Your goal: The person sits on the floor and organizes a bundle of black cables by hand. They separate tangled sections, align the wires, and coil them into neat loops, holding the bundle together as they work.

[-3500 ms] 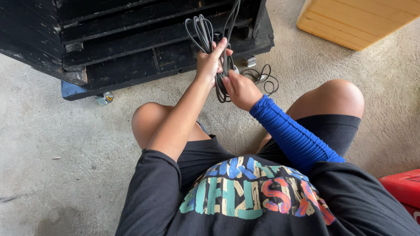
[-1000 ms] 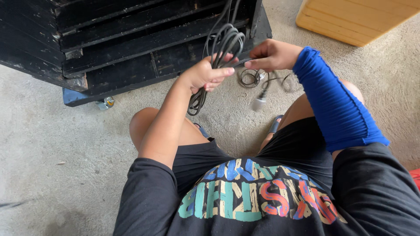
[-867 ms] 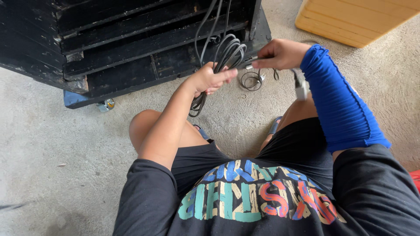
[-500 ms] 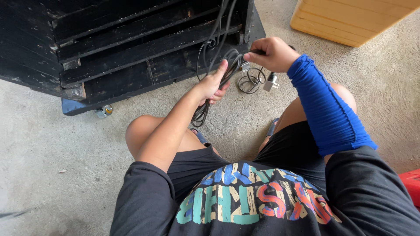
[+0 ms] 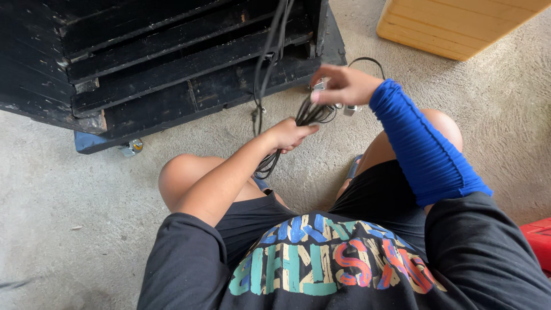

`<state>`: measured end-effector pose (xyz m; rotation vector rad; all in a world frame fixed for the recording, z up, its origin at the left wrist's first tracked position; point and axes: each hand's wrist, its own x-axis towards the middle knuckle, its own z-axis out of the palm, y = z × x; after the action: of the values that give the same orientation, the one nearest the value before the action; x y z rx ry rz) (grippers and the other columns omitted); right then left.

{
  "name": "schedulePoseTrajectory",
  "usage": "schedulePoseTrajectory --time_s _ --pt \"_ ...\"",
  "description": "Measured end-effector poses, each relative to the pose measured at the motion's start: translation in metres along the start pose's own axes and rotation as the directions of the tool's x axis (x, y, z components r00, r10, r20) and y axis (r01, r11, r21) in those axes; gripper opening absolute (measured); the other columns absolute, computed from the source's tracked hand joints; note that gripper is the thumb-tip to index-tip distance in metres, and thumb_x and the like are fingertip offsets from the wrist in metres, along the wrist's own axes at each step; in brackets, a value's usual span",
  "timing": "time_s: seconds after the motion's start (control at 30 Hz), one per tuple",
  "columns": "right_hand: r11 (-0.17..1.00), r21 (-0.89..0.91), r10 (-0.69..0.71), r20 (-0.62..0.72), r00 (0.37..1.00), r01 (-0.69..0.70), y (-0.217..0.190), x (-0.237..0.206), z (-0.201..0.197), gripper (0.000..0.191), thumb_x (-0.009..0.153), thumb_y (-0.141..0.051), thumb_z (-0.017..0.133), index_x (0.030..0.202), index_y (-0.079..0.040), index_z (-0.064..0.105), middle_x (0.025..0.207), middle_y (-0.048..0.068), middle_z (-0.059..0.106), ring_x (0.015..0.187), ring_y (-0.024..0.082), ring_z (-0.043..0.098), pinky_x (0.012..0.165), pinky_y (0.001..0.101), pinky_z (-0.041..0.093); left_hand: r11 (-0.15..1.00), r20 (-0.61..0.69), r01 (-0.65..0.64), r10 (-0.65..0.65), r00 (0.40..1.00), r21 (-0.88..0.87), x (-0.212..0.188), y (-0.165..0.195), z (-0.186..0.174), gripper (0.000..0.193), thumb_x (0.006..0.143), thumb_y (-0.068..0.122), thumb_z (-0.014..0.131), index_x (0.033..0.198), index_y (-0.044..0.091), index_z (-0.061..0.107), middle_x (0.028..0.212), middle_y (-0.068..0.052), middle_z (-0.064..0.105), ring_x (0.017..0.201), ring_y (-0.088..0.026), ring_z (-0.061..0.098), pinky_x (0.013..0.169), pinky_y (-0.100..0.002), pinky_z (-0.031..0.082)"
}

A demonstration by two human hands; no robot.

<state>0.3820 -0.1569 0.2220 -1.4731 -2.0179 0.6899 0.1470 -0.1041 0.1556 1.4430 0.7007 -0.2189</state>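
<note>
A rough concrete floor (image 5: 69,189) spreads wide and bare to the left of the black slatted wooden cabinet (image 5: 143,63). The left hand (image 5: 287,135) is clamped around a bundle of thin black cables (image 5: 270,161) above the knees, while the right hand (image 5: 341,85), its arm in a ribbed blue sleeve (image 5: 425,149), pinches the cable's upper strands just beside small metal plugs (image 5: 349,109).

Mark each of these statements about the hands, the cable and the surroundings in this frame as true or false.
1. The left hand grips a bundle of black cable. True.
2. The right hand rests on the knee. False: it is raised, holding the cable's end.
3. The right forearm wears a blue sleeve. True.
4. The black wooden case lies behind the person. False: it is ahead of the knees.
5. The floor is tiled. False: rough concrete.
</note>
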Motion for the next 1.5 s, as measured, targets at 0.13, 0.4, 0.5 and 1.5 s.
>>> schedulePoseTrajectory --time_s 0.13,0.4,0.5,1.5 --pt "0.946 -0.321 0.133 0.275 0.952 -0.039 -0.013 0.004 0.025 0.068 0.082 -0.064 0.069 0.118 -0.007 0.076 0.094 0.013 0.078 0.075 0.024 0.073 0.074 0.0369 0.061 0.966 0.001 0.143 -0.146 0.989 0.215 0.003 -0.003 0.000 0.057 0.091 0.062 0.062 0.062 0.015 0.046 0.047 0.005 0.039 0.035 -0.008 0.034 0.036 -0.029 0.029" --pt "0.903 -0.091 0.399 0.538 0.743 -0.419 0.037 0.005 0.012 0.053 0.082 -0.053 0.074 0.116 -0.013 0.070 0.091 0.009 0.080 0.071 0.021 0.073 0.078 0.0392 0.061 0.988 0.061 0.126 -0.132 0.989 0.092 -0.020 0.020 -0.039 0.050 0.095 0.052 0.066 0.063 0.018 0.047 0.048 0.007 0.042 0.037 -0.006 0.031 0.036 -0.027 0.025" --pt "0.902 -0.222 0.432 0.459 0.777 -0.371 0.055 0.001 0.016 0.041 0.088 -0.047 0.076 0.108 -0.011 0.078 0.089 0.010 0.080 0.075 0.020 0.070 0.077 0.0412 0.058 0.987 0.062 0.085 -0.077 0.995 -0.136 -0.037 0.028 -0.061 0.053 0.097 0.049 0.063 0.059 0.019 0.039 0.047 0.008 0.037 0.035 -0.005 0.030 0.034 -0.025 0.024" --pt "0.993 -0.092 -0.104 -0.425 0.899 0.072 -0.090 -0.002 0.079 0.015 0.099 -0.016 0.059 0.104 -0.002 0.057 0.074 0.016 0.068 0.062 0.034 0.068 0.056 0.0415 0.055 0.895 -0.456 -0.337 0.179 0.872 -0.293 -0.020 0.032 -0.027 0.045 0.087 0.053 0.066 0.070 0.012 0.058 0.051 0.001 0.051 0.037 -0.011 0.044 0.034 -0.027 0.032"
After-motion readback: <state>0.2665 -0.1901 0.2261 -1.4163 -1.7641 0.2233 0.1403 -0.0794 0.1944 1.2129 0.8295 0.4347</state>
